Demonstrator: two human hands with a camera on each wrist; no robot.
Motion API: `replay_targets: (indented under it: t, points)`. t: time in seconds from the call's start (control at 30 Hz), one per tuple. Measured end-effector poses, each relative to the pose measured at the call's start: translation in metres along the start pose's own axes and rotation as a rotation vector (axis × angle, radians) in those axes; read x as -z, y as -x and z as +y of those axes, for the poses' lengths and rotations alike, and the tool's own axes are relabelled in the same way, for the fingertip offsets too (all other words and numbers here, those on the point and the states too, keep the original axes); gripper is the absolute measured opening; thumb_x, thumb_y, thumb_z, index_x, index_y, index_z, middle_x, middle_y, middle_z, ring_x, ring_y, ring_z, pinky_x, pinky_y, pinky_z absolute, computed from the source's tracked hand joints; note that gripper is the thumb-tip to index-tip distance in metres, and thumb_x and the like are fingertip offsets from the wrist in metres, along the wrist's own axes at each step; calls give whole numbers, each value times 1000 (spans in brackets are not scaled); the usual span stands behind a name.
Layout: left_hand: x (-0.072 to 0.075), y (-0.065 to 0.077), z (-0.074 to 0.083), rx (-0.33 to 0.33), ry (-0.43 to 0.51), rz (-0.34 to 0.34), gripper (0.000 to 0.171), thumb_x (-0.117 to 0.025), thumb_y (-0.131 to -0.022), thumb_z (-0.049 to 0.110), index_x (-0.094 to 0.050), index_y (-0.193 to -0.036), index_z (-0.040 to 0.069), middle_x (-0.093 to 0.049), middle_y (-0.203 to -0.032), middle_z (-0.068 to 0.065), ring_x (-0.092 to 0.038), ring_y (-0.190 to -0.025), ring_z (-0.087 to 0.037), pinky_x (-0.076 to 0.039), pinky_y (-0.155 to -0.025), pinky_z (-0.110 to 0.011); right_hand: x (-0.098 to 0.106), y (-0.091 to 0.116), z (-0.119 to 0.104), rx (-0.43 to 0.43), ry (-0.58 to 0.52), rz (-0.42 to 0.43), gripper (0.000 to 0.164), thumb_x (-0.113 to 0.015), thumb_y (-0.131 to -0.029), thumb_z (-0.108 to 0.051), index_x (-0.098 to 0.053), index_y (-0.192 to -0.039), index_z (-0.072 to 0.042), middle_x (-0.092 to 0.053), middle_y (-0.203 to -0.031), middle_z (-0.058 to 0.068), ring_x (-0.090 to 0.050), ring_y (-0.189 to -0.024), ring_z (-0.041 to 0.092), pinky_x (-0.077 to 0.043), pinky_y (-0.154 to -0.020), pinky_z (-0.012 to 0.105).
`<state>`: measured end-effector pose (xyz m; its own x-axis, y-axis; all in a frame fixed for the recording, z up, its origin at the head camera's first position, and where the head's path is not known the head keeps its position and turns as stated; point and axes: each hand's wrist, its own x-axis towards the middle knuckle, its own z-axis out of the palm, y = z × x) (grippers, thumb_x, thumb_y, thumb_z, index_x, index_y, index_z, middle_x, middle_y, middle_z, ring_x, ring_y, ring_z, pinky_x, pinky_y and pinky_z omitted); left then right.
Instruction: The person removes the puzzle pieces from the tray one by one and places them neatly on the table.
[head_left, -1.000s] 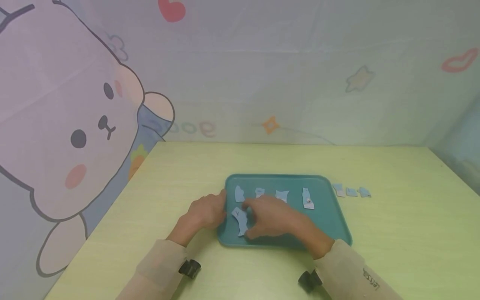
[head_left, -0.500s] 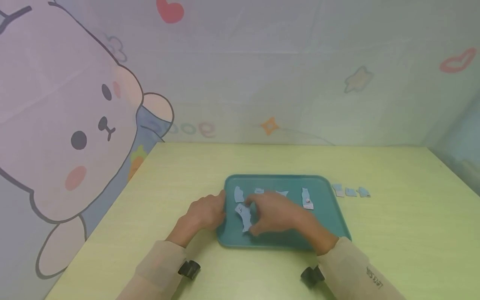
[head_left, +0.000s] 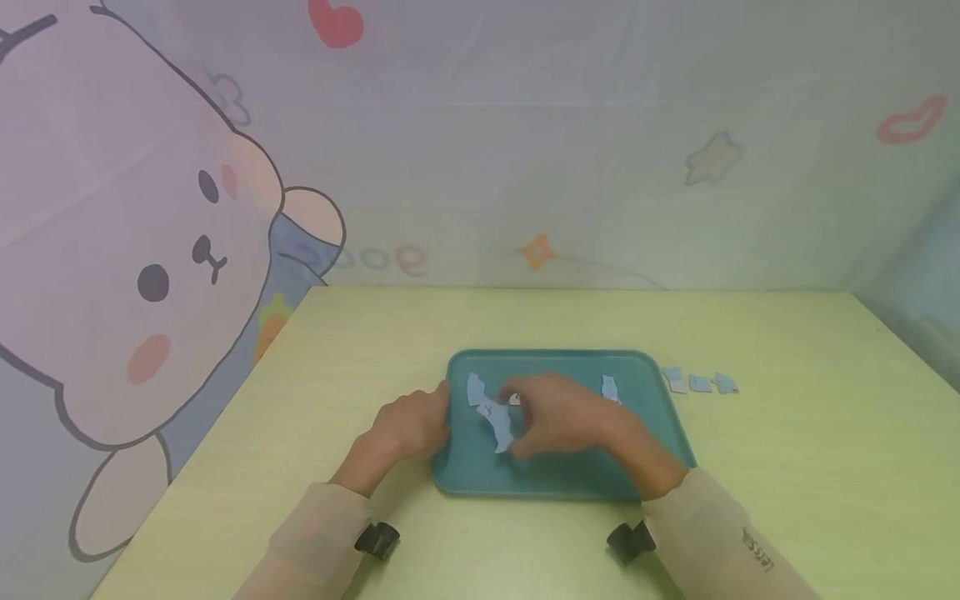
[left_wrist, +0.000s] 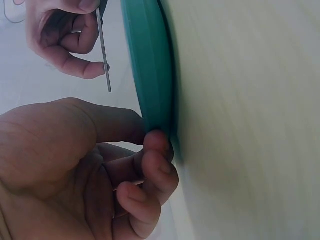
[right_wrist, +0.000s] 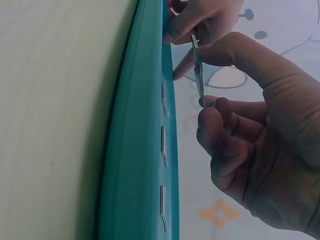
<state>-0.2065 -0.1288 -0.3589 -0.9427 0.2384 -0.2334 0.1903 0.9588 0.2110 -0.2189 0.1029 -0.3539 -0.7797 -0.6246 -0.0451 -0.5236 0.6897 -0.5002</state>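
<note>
Pinching a pale-blue fragment [head_left: 498, 427] between thumb and fingers, the right hand [head_left: 558, 412] holds it above the left half of a teal tray [head_left: 480, 477], while the left hand [head_left: 408, 425] grips the tray's left edge between thumb and curled fingers. Only a sliver of a small piece [head_left: 515, 400] shows past the right hand, and the lower end of a long piece [head_left: 609, 387] near the far edge disappears behind that arm. A curved piece [head_left: 476, 389] lies near the far-left corner. The right sleeve [head_left: 720, 525] covers the near-right corner and runs out of frame; markings on the fragment are too small to read. Teal floor shows between the fragment and the near edge. Just outside the right edge, by the far-right corner, three more pieces [head_left: 700, 383] sit in a row on the pale table [head_left: 525, 550], which stretches on rightward.
</note>
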Motion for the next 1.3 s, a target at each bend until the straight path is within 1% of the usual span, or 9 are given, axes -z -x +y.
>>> replay_targets:
  t: [0.2,0.43,0.57,0.83,1.0,1.17,1.3]
  points:
    - [1,0,-1,-8,-5,7,61,-53,-103,12,-35,-160,-3,-68,-116,-20,-61,-91,-27,-53,-77,-48,3,1,3,10,-32,-7,57,-86,-79,-22,-66,-130,-8,-60,-75,-2,-53,-66,11,-46,-63,30]
    - [-1,-1,-1,-12,-5,5,62,-54,-104,12,-35,-160,-4,-68,-119,-20,-61,-92,-27,-53,-77,-47,7,3,5,4,-44,-7,56,-84,-79,-21,-65,-131,-9,-60,-77,-1,-54,-67,13,-46,-62,31]
    - [-2,-1,-1,-13,-1,1,63,-54,-104,12,-34,-161,-4,-68,-117,-19,-60,-91,-26,-52,-75,-45,8,4,7,2,-43,2,57,-84,-79,-22,-65,-131,-8,-60,-76,-2,-54,-65,13,-46,-62,31]
    - [-2,-3,-1,-15,-3,-4,63,-54,-104,12,-34,-161,-5,-66,-107,-16,-60,-86,-26,-48,-68,-41,12,6,9,-5,-46,3,57,-84,-80,-22,-65,-131,-9,-61,-74,-3,-54,-63,11,-47,-61,31]
    - [-2,-3,-1,-13,-1,-8,62,-54,-104,12,-33,-160,-5,-66,-106,-16,-60,-86,-26,-48,-68,-40,14,7,12,-15,-47,5,57,-84,-80,-23,-65,-132,-10,-60,-74,-3,-54,-64,11,-47,-62,30]
    - [-1,-2,-1,-11,4,-8,62,-54,-104,12,-34,-160,-5,-66,-106,-16,-60,-86,-26,-48,-67,-40,16,8,15,-5,-49,0,57,-84,-80,-24,-64,-132,-8,-60,-73,-2,-55,-63,11,-47,-62,30]
    - [-2,-1,-1,-12,5,-9,62,-53,-104,12,-33,-160,-5,-65,-103,-15,-59,-84,-25,-46,-66,-38,19,9,17,-31,-67,-15,58,-84,-82,-23,-63,-134,-8,-60,-73,-1,-57,-61,12,-49,-63,32]
